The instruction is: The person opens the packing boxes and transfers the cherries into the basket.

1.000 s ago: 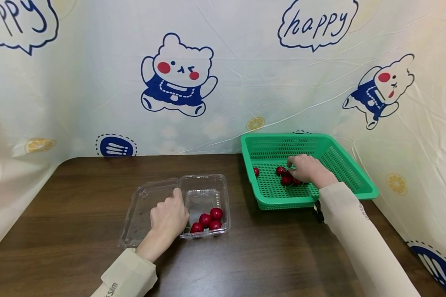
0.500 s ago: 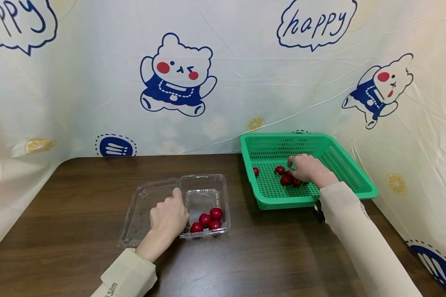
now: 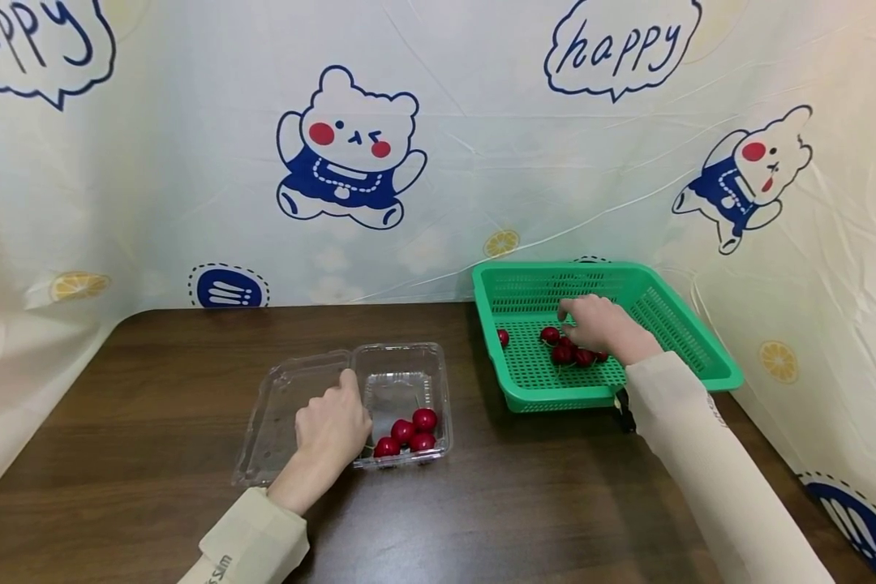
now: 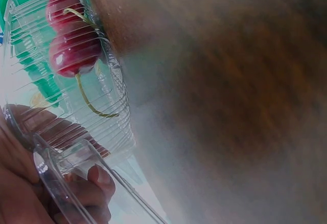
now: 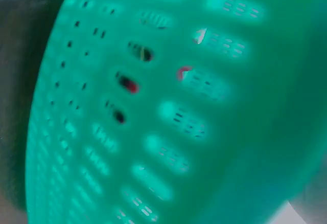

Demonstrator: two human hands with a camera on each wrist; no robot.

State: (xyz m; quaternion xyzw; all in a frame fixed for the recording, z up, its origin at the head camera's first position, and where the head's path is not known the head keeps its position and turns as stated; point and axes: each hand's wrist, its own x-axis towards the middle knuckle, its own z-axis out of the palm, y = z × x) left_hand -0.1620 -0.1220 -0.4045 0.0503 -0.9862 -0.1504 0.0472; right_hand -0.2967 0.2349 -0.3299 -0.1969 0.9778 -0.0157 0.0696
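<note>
My left hand holds the clear plastic clamshell box where its lid joins the tray. In the left wrist view, the thumb and curled fingers grip the plastic edge from both sides. Several red cherries lie in the box's near right part. My right hand is inside the green basket, just over a cluster of cherries. Its thumb and index finger are bent and apart, with nothing seen between their tips; the palm side is hidden. The right wrist view shows mostly the basket's slotted wall.
The clamshell's lid lies spread out left of the tray. One cherry sits apart by the basket's left wall. Brown wooden tabletop lies between box and basket. A printed curtain hangs behind the table.
My right hand has risen slightly and shifted a little left and away, uncovering more cherries below it. The left hand and box have stayed in place.
</note>
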